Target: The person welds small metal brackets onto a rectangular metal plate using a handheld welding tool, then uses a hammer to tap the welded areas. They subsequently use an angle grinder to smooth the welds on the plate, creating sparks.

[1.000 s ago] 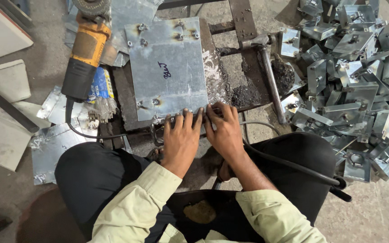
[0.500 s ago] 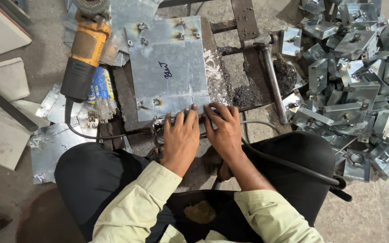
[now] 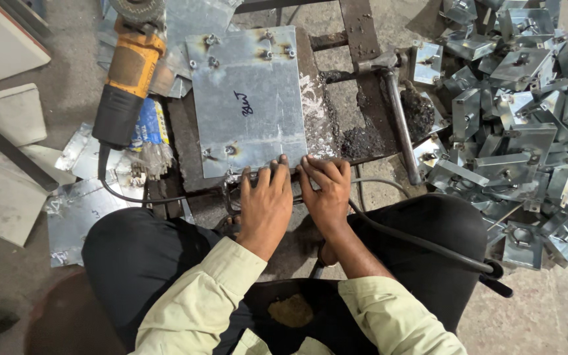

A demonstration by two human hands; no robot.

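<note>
Both my hands rest side by side on the near edge of the galvanised sheet-metal plate (image 3: 248, 98), which lies flat on the small, dark table (image 3: 356, 125) between my knees. Left hand (image 3: 265, 205): palm down, fingers spread flat, tips pressing the plate's near edge. Right hand (image 3: 327, 197): same posture, fingers just at the plate's near right corner. Neither hand is clenched; whether the fingertips hook under the edge I cannot tell.

Plate carries bolts or studs at its far corners and one near the near left corner, with scorch marks around them and a handwritten mark in the middle.

Angle grinder (image 3: 126, 79), orange and black, lies at the far left corner of the table, its cord (image 3: 133, 196) trailing along the near left edge. A hammer (image 3: 399, 112) lies along the right edge beside grey filings (image 3: 363, 138). A heap of finished metal brackets (image 3: 527, 118) sits on the floor to the right. A black hose (image 3: 422, 243) crosses my right thigh.

Risks, as I judge them: the cut edge is likely sharp, so sliding bare fingertips along it could slice them. The plate overhangs the table slightly; uneven pressing could tip it. Filings may prick skin.
</note>
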